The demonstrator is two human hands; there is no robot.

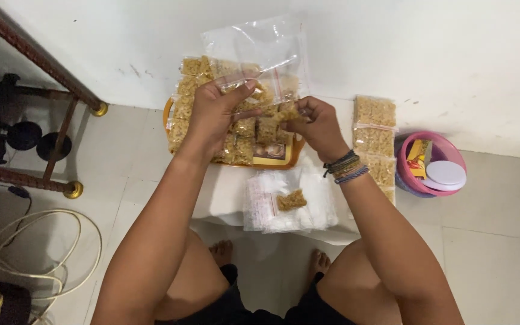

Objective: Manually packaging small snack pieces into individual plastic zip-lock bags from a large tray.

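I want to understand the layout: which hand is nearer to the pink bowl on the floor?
Right. The right hand is above the tray, beside the row of filled packets next to the pink bowl. The left hand is farther away, holding the clear bag.

1. You get soft, even indoor light; the white wall (pixel 428 54) and pale floor tiles (pixel 495 241) read bright without blowing out.
2. Shadows are faint: a dim patch lies under the low white table (pixel 224 198), between your feet.
3. The clear plastic bag (pixel 260 54) catches mild glare on its creases.
4. The far left edge, under the dark wooden furniture (pixel 25 54), falls into murk.
5. Detail is slightly soft throughout, with compression smear on your left hand (pixel 215 114) and right hand (pixel 317 123).
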